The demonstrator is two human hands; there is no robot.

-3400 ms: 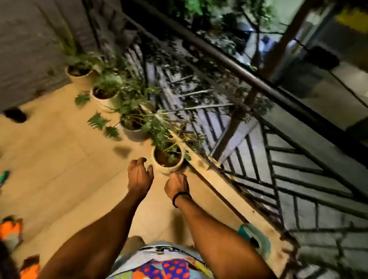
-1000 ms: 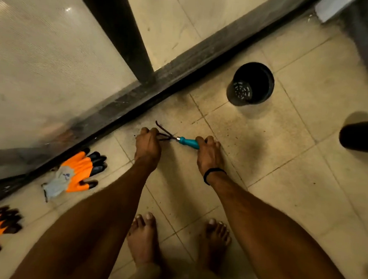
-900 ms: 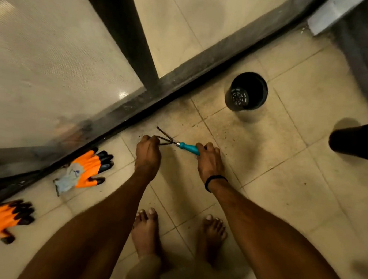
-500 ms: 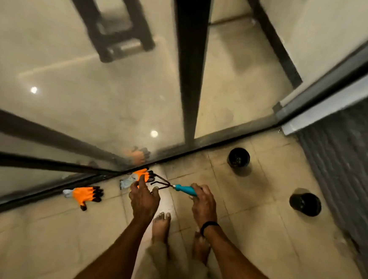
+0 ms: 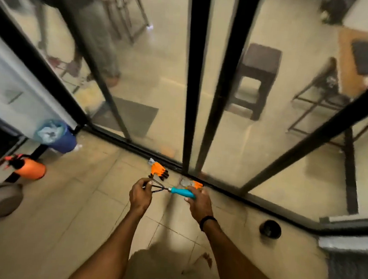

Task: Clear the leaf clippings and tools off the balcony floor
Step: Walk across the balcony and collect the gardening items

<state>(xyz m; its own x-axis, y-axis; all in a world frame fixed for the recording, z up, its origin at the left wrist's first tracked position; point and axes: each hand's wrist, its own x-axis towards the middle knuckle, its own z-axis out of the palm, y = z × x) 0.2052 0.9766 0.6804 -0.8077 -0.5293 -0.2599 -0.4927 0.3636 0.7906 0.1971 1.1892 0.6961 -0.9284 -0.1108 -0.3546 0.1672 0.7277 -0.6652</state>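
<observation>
Hand rake (image 5: 175,191), teal handle, dark prongs: held above the balcony floor (image 5: 74,207); right hand (image 5: 198,203) clamped on handle, left hand (image 5: 141,194) pinching prongs. Two orange gloves (image 5: 159,170) on floor by door track (image 5: 229,192). Black pot (image 5: 270,228) to the right

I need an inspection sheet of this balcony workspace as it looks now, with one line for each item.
Surface: beige tiled floor.
Job's things: rake held above the floor; orange glove and second glove lying by the glass doors; no clippings seen.
Clutter: orange sprayer, blue bin, black pot.
Grippers: left hand pinches the rake's metal end; right hand grips its teal end.
Cables: nothing seen.
Surroundings: stools behind the glass doors.
</observation>
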